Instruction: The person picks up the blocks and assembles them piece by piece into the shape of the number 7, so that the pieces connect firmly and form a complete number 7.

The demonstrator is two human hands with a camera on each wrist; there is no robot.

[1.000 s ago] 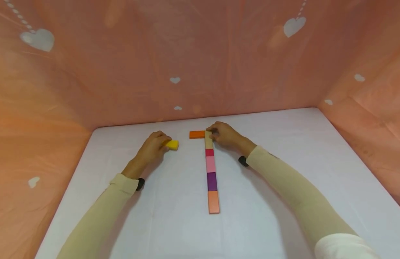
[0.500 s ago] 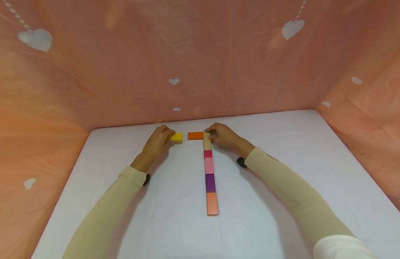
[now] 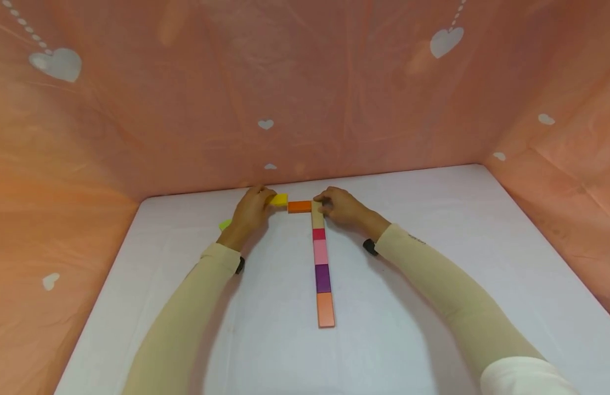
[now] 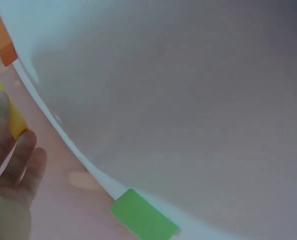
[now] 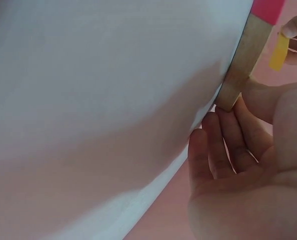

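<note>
My left hand (image 3: 253,211) pinches a yellow block (image 3: 279,199) by its left part, at the left end of an orange block (image 3: 300,207). In the left wrist view a gap shows between the yellow block (image 4: 17,120) and the orange block (image 4: 1,36). My right hand (image 3: 346,207) grips the far end of a plain wooden block (image 3: 317,218) between thumb and fingers. That block lies flat, with the orange one against its left side. A green block (image 3: 225,224) peeks out behind my left wrist, partly hidden in the head view.
Toward me from the wooden block runs a straight row: a red block (image 3: 319,234), a pink block (image 3: 321,252), a purple block (image 3: 322,278) and a peach block (image 3: 326,310). They lie on a white-covered table (image 3: 408,351). A pink curtain (image 3: 305,99) with hearts surrounds the table's far side.
My left hand has carried the yellow block right and away from me, up to the orange block's end. The green block has come into view. My right hand stays at the wooden block.
</note>
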